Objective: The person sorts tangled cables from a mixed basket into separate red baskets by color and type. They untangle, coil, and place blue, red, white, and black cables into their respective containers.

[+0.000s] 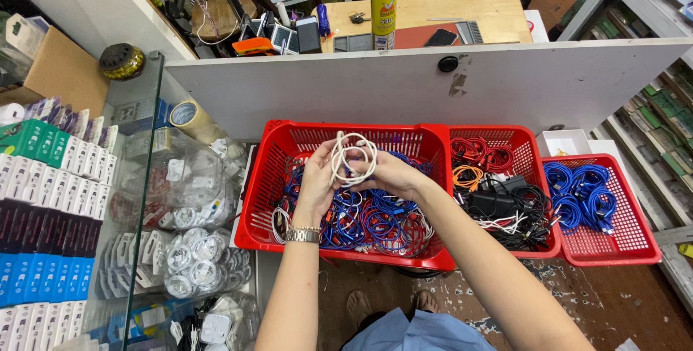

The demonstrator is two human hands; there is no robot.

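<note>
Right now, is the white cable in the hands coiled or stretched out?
Coiled: the white cable forms round loops held up between the left hand and right hand, above the red basket.

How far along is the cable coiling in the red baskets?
Done, apparently: blue cables lie coiled in the right basket. In hand: the left hand and right hand hold a white cable in loops. Left: a tangled blue and red pile in the big basket.

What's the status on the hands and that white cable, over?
Left hand and right hand both shut on white coiled cable. Coil held above big red basket of tangled cables. Nothing blocking.
</note>
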